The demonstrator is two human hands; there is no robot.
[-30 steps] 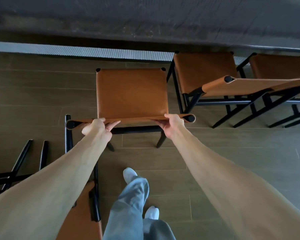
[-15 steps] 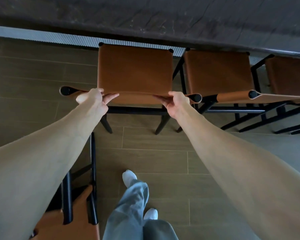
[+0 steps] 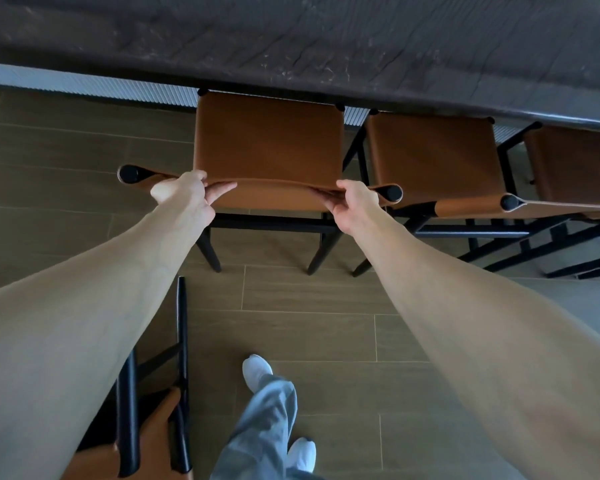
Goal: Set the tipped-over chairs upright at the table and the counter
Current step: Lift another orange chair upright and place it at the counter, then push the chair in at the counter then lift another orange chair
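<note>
A black-framed chair with a tan leather seat (image 3: 269,140) stands upright, its front edge tucked under the dark counter (image 3: 326,39). My left hand (image 3: 184,190) grips the left part of its leather backrest strap, thumb underneath. My right hand (image 3: 354,204) grips the strap's right part near the black post end. At the lower left another chair (image 3: 153,420) lies tipped on the floor, partly hidden behind my left forearm.
Two more upright tan chairs, one (image 3: 433,154) right beside the held one and another (image 3: 575,161) at the far right, stand along the counter. A ribbed pale panel (image 3: 84,86) runs below the counter. My feet in white shoes (image 3: 257,370) are on the wood-look floor.
The held chair has slid forward toward the counter over the last second; its seat front now reaches under the counter edge. Both hands keep the same hold.
</note>
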